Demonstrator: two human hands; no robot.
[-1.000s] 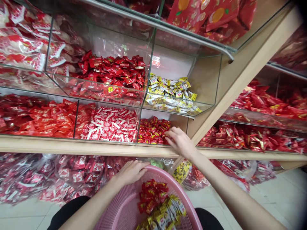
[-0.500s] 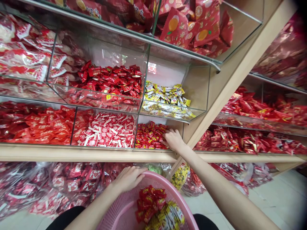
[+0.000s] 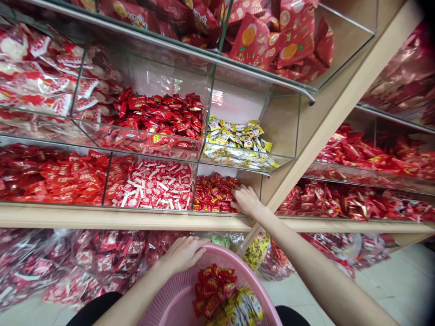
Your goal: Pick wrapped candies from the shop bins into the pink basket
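My left hand (image 3: 186, 251) is closed over the rim of a pink plastic basket (image 3: 234, 259). Inside the basket lie a heap of red wrapped candies (image 3: 215, 290) and a heap of yellow-and-white wrapped candies (image 3: 243, 309). My right hand (image 3: 246, 199) reaches into a low shelf compartment at its right end. Its fingers curl down onto small red wrapped candies (image 3: 215, 192) with yellow print; the fingertips are partly hidden among them.
Clear dividers split the shelves into bins. Red-and-white candies (image 3: 156, 185) lie left of my right hand; yellow-and-white candies (image 3: 238, 136) sit in the bin above. A slanting wooden post (image 3: 306, 149) stands to the right. Bagged sweets (image 3: 105, 253) lie under the wooden shelf edge (image 3: 118, 218).
The view has shifted very slightly, so the shelves sit a little further right. Both hands stay in nearly the same places, on the basket rim and in the red candies.
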